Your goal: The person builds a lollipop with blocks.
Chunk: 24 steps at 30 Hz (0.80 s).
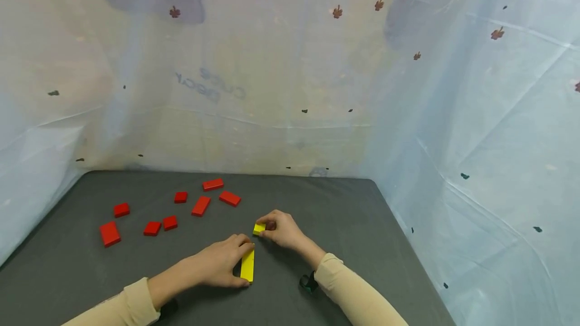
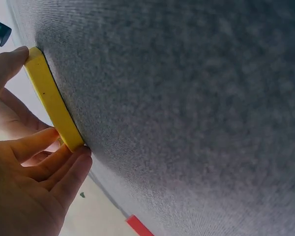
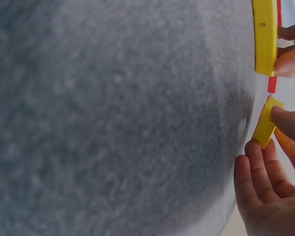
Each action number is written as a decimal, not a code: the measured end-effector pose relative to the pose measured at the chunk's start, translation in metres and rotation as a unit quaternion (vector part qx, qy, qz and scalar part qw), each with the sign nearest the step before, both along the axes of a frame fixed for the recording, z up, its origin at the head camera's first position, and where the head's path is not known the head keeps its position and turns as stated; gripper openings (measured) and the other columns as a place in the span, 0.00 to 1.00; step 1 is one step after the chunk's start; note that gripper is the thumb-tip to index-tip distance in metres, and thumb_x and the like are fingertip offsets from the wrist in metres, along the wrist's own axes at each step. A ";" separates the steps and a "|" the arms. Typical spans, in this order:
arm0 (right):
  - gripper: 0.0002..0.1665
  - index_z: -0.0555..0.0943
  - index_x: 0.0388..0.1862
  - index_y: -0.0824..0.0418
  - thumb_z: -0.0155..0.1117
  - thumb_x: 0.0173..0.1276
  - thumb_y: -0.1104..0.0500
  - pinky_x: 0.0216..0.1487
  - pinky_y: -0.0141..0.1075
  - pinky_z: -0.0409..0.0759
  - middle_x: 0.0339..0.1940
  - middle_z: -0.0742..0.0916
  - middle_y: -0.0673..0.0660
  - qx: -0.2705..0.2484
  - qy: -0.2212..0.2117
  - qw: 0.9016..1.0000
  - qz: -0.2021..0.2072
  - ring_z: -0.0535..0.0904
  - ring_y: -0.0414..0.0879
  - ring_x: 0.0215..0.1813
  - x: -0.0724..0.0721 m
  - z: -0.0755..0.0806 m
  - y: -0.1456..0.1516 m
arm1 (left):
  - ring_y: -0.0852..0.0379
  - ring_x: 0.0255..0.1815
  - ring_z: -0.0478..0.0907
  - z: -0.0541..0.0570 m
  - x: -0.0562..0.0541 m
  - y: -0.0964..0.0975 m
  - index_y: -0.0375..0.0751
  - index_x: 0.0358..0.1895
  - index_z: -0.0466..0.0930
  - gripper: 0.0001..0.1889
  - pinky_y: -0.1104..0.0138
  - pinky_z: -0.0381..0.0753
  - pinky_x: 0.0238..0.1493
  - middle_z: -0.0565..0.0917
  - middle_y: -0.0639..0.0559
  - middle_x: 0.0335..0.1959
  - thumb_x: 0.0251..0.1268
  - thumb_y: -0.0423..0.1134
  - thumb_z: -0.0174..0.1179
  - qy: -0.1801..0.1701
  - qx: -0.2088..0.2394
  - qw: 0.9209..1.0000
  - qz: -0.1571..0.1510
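Observation:
In the head view my left hand (image 1: pixel 220 261) grips a long yellow block (image 1: pixel 247 264) by its two ends, thumb at the near end and fingers at the far end. The left wrist view shows the same yellow block (image 2: pixel 54 101) lengthwise between thumb and fingertips. Just beyond its far end, my right hand (image 1: pixel 284 230) pinches a short yellow block (image 1: pixel 259 229). In the right wrist view this short block (image 3: pixel 267 124) sits between thumb and fingers, apart from the long yellow block (image 3: pixel 265 37). Part of each block is hidden by the fingers.
Several red blocks (image 1: pixel 201 206) of differing lengths lie scattered over the left and back of the dark grey table (image 1: pixel 335 205). Translucent plastic sheeting (image 1: pixel 281 64) hangs behind and beside the table. A dark strap (image 1: pixel 308 282) is at the right wrist.

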State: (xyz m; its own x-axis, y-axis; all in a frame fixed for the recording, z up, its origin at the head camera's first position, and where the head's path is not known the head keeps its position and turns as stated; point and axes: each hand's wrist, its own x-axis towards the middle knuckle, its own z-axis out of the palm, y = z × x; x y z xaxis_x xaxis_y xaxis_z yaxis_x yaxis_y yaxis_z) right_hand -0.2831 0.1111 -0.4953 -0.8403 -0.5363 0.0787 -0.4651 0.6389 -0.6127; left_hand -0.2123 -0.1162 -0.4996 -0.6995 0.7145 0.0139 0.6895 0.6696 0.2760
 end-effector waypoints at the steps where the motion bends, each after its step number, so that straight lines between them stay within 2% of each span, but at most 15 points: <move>1: 0.18 0.88 0.58 0.57 0.75 0.69 0.61 0.41 0.27 0.80 0.49 0.85 0.53 0.000 -0.001 1.000 0.004 0.80 0.38 0.42 0.000 -0.001 -0.001 | 0.56 0.56 0.75 -0.001 0.000 0.000 0.40 0.67 0.77 0.41 0.60 0.84 0.50 0.76 0.50 0.62 0.58 0.66 0.72 0.001 0.000 1.000 0.001; 9: 0.17 0.89 0.55 0.59 0.75 0.68 0.63 0.41 0.28 0.80 0.48 0.86 0.54 -0.002 0.008 1.000 0.030 0.82 0.41 0.41 -0.001 -0.005 -0.007 | 0.55 0.58 0.74 0.000 0.004 -0.003 0.40 0.69 0.75 0.42 0.58 0.83 0.54 0.74 0.49 0.65 0.60 0.67 0.70 0.003 0.005 1.000 0.006; 14: 0.14 0.89 0.56 0.56 0.70 0.73 0.59 0.43 0.30 0.79 0.49 0.86 0.52 -0.005 0.006 1.000 0.007 0.80 0.40 0.42 -0.001 -0.005 -0.006 | 0.53 0.56 0.76 0.003 0.006 -0.008 0.42 0.68 0.77 0.41 0.55 0.83 0.53 0.73 0.49 0.63 0.61 0.68 0.69 0.001 0.009 1.000 0.025; 18: 0.13 0.89 0.56 0.55 0.68 0.76 0.59 0.37 0.31 0.76 0.46 0.86 0.51 0.000 0.002 1.000 -0.016 0.75 0.38 0.36 -0.001 -0.007 -0.005 | 0.55 0.52 0.76 0.003 0.008 -0.011 0.45 0.64 0.79 0.37 0.55 0.83 0.50 0.74 0.52 0.58 0.60 0.66 0.70 -0.002 0.001 0.999 0.041; 24: 0.13 0.90 0.55 0.56 0.69 0.75 0.60 0.32 0.29 0.72 0.45 0.86 0.52 0.007 -0.004 1.000 -0.008 0.72 0.37 0.31 0.002 -0.009 -0.008 | 0.57 0.51 0.76 0.001 0.012 -0.012 0.46 0.65 0.80 0.35 0.55 0.83 0.51 0.75 0.54 0.57 0.61 0.64 0.71 -0.014 -0.016 0.999 0.049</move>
State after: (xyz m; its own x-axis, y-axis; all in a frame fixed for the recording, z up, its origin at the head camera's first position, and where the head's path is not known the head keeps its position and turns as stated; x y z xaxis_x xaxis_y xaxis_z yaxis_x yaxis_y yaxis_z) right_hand -0.2816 0.1029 -0.5045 -0.8496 -0.5236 0.0642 -0.4494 0.6547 -0.6078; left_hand -0.1999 -0.1278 -0.4984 -0.7657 0.6425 -0.0291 0.6124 0.7422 0.2723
